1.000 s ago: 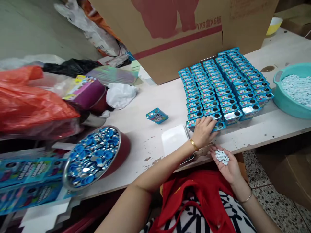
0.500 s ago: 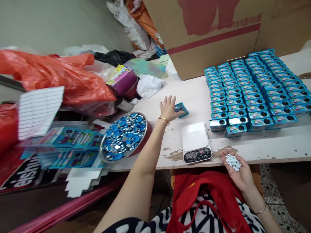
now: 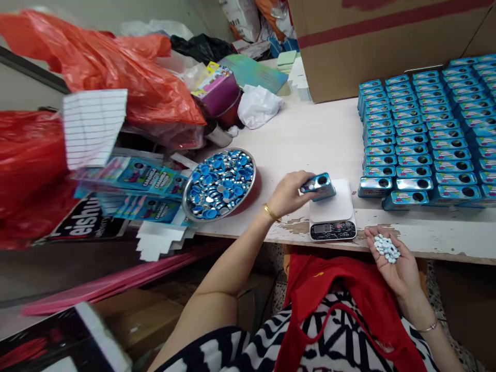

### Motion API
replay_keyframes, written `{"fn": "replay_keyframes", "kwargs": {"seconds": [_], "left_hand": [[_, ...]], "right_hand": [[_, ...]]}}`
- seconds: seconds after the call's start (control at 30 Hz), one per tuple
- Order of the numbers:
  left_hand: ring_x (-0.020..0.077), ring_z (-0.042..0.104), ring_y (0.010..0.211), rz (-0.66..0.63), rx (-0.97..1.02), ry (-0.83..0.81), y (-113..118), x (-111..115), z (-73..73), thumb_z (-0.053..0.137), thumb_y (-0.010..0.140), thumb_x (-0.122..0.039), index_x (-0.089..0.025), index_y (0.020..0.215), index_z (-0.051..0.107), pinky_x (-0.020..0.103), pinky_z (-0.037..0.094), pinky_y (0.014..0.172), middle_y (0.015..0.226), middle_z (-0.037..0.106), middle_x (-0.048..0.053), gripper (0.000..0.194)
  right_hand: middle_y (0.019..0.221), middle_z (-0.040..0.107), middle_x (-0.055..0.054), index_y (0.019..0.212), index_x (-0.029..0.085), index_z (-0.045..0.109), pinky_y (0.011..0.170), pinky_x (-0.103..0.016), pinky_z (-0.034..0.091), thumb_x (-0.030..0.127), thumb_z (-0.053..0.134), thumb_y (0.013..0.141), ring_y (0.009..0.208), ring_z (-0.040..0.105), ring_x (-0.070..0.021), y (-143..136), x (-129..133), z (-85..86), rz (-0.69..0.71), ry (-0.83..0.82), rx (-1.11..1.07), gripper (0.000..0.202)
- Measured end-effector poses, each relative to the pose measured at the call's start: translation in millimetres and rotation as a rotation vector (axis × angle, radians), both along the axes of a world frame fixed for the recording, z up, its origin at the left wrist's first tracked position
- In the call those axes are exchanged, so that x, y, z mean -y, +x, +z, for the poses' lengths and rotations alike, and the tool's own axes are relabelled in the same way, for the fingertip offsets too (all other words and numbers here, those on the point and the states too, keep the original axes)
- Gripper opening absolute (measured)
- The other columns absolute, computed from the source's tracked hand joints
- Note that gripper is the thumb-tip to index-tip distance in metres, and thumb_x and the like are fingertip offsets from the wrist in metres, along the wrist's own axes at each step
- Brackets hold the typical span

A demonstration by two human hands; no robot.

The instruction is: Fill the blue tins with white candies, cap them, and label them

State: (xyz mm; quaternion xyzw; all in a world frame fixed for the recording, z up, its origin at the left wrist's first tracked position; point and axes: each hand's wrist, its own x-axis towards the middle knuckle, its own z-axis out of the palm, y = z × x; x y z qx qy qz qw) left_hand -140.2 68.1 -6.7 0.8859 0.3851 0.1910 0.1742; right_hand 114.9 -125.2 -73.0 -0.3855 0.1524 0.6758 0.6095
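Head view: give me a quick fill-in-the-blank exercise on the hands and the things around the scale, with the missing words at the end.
1. The tin in the left hand is mainly ____ in colour.
2. The right hand is turned palm ____, with pellets on it.
3. In this view, the bowl of caps stands to the ____ of the scale.
4. The rows of tins stand to its ____.

Missing words: blue; up; left; right.
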Motion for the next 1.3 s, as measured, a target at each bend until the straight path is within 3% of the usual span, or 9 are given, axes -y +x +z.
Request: {"fn": "replay_keyframes", "kwargs": {"seconds": [0.1, 0.2, 0.4, 0.53, 0.67, 1.0, 1.17, 1.3], "left_hand": [[0.0177, 0.061, 0.085, -0.033, -0.016, 0.013, 11, 19, -11.6, 0.062, 0.087, -0.042, -0.018, 0.111, 0.058, 0.034, 0.047, 0.081, 0.093, 0.067, 0.005, 0.035], [0.0191, 0.062, 0.089, -0.033, -0.017, 0.031, 17, 23, -19.4, 0.061, 0.087, -0.044, -0.020, 0.113, 0.057, 0.038, 0.047, 0.086, 0.096, 0.067, 0.006, 0.036], [0.0222, 0.060, 0.108, 0.002, 0.108, 0.062, -1, 24, -3.2, 0.068, 0.080, -0.053, -0.021, 0.122, 0.055, 0.041, 0.047, 0.095, 0.115, 0.065, 0.011, 0.054], [0.0174, 0.063, 0.098, 0.078, 0.239, 0.115, -16, 34, 4.2, 0.062, 0.088, -0.044, -0.019, 0.116, 0.058, 0.036, 0.050, 0.089, 0.103, 0.068, 0.008, 0.038], [0.0156, 0.065, 0.093, 0.128, 0.282, 0.146, -23, 42, -2.1, 0.058, 0.091, -0.038, -0.018, 0.110, 0.060, 0.034, 0.052, 0.086, 0.097, 0.070, 0.006, 0.028], [0.0193, 0.061, 0.104, 0.205, 0.190, 0.246, -25, 59, -25.5, 0.053, 0.093, -0.040, -0.022, 0.113, 0.062, 0.040, 0.050, 0.090, 0.109, 0.067, 0.008, 0.028], [0.0243, 0.049, 0.127, 0.134, 0.106, 0.316, -19, 65, -37.6, 0.055, 0.090, -0.046, -0.026, 0.125, 0.055, 0.049, 0.041, 0.104, 0.133, 0.057, 0.010, 0.040], [0.0267, 0.040, 0.137, 0.144, -0.005, 0.337, -5, 69, -38.6, 0.052, 0.091, -0.050, -0.026, 0.133, 0.048, 0.054, 0.031, 0.111, 0.143, 0.050, 0.011, 0.048]], "right_hand": [[0.115, 0.070, -0.015, 0.108, 0.010, 0.067, 0.099, -0.036, 0.053, 0.015, 0.049, 0.087, 0.117, 0.063, -0.0235, -4, -2, 2.7, 0.011, -0.013, -0.006, 0.029], [0.116, 0.070, -0.014, 0.109, 0.012, 0.067, 0.099, -0.036, 0.053, 0.016, 0.047, 0.088, 0.117, 0.063, -0.0225, -6, -3, 4.6, 0.028, -0.007, -0.005, 0.029], [0.118, 0.069, -0.015, 0.112, 0.011, 0.065, 0.097, -0.034, 0.054, 0.016, 0.047, 0.088, 0.120, 0.061, -0.0232, -7, -1, 5.8, 0.033, -0.028, 0.020, 0.031], [0.117, 0.069, -0.016, 0.110, 0.009, 0.066, 0.097, -0.034, 0.054, 0.015, 0.048, 0.088, 0.119, 0.061, -0.0254, -9, -2, 6.4, 0.043, -0.044, 0.022, 0.029], [0.119, 0.068, -0.016, 0.108, 0.010, 0.066, 0.099, -0.035, 0.053, 0.017, 0.049, 0.088, 0.121, 0.060, -0.0251, -12, -3, 5.5, 0.063, -0.029, 0.033, 0.027], [0.117, 0.069, -0.016, 0.110, 0.011, 0.065, 0.098, -0.035, 0.054, 0.015, 0.048, 0.088, 0.121, 0.060, -0.0249, -14, -6, 6.0, 0.059, -0.044, 0.055, 0.029], [0.118, 0.068, -0.018, 0.111, 0.008, 0.065, 0.098, -0.036, 0.053, 0.014, 0.048, 0.088, 0.120, 0.060, -0.0258, -20, -14, 11.6, 0.059, -0.045, 0.050, 0.029], [0.118, 0.068, -0.018, 0.112, 0.008, 0.064, 0.099, -0.036, 0.053, 0.015, 0.048, 0.088, 0.119, 0.061, -0.0248, -28, -23, 16.9, 0.090, -0.011, 0.020, 0.030]]}}
